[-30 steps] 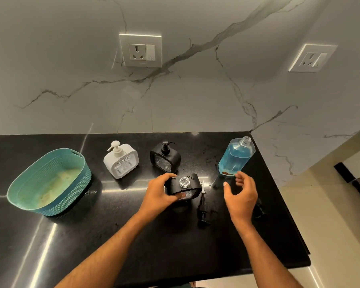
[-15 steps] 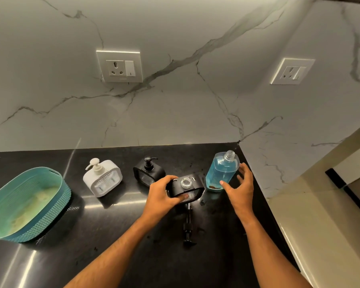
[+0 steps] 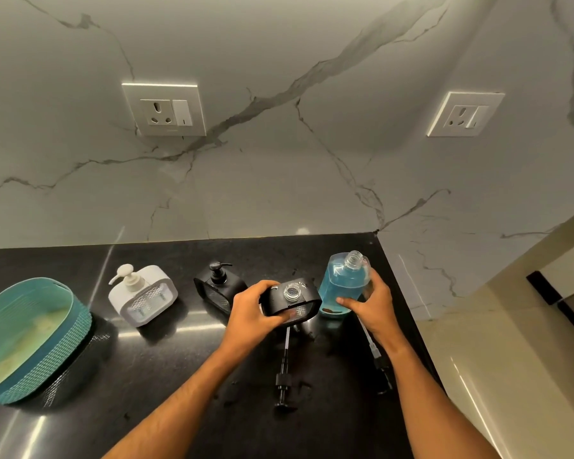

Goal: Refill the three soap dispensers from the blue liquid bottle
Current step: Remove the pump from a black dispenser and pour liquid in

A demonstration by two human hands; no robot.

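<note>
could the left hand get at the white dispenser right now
Probably not at once: the left hand grips the open black dispenser. The white dispenser stands unblocked to its left.

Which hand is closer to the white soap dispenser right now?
Left. The left hand grips the open black dispenser, right of the white soap dispenser. The right hand holds the blue bottle, farther right.

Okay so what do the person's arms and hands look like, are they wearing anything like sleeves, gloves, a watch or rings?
Both arms are bare from the bottom edge of the picture up to the wrists: no sleeves show. The left hand and right hand have no gloves. No watch, band or bracelet is on either wrist, and no ring shows on the fingers that can be seen. Some fingers are hidden, so rings there cannot be ruled out.
</note>
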